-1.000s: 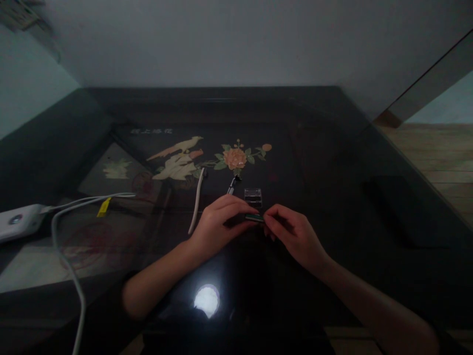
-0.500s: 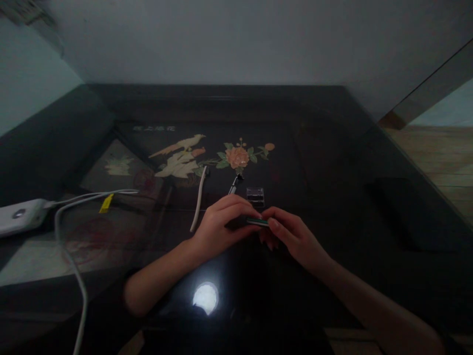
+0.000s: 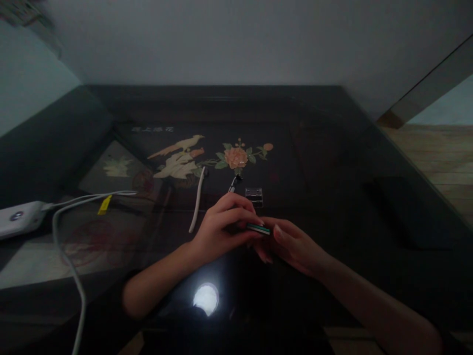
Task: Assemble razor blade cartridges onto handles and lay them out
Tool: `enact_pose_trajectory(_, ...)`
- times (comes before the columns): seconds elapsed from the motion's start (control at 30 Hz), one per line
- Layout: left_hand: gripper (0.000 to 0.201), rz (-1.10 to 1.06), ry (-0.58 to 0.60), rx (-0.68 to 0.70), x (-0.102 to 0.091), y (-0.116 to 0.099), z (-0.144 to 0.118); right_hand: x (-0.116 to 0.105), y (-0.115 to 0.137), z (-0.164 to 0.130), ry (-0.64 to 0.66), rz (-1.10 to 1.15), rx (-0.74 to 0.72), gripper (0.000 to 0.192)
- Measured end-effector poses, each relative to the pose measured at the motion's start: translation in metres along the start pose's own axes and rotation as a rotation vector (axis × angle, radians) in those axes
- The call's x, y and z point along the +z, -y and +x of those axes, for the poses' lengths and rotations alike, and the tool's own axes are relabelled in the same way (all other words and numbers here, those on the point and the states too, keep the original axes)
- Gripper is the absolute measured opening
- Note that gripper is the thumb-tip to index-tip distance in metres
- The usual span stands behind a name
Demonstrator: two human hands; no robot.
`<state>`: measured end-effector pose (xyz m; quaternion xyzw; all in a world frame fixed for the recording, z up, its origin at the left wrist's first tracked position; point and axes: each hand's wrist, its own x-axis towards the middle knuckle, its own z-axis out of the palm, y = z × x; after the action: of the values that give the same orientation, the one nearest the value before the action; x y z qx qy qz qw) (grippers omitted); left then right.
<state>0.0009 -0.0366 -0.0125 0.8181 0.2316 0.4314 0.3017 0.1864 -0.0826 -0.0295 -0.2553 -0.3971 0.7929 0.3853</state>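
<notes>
My left hand (image 3: 221, 227) and my right hand (image 3: 291, 244) meet over the middle of a dark glossy table (image 3: 332, 158). Between their fingertips is a small flat green-edged piece (image 3: 257, 228), pinched by the left thumb and fingers and touched by the right thumb. Just beyond the hands lies a small clear plastic case (image 3: 254, 195). A thin dark tool with a metal tip (image 3: 232, 183) and a white stick-like piece (image 3: 196, 199) lie beside it.
The tabletop carries an inlaid bird and flower picture (image 3: 207, 157). A white device (image 3: 18, 218) with white cables (image 3: 70, 266) and a yellow tag (image 3: 104, 205) sits at the left edge. A lamp reflection (image 3: 206, 298) shines near me. A dark flat object (image 3: 406, 209) lies right.
Both hands have drawn slightly toward me with the small piece. My right hand has turned lower, its fingers curling under the piece.
</notes>
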Motion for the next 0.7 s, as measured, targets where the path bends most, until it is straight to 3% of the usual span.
enact_pose_trajectory(0.53,0.016,0.011,0.059,0.013,-0.003,-0.004,0.001,0.002,0.003,-0.001,-0.023,0.014,-0.004,0.037)
enact_pose_trajectory(0.63,0.020,0.082,0.013,-0.013,-0.011,0.001,0.006,-0.002,0.003,0.000,-0.059,-0.013,-0.033,0.040)
enact_pose_trajectory(0.7,0.014,0.214,-0.059,-0.114,-0.022,0.009,0.011,-0.004,0.004,0.001,-0.086,-0.037,-0.059,0.041)
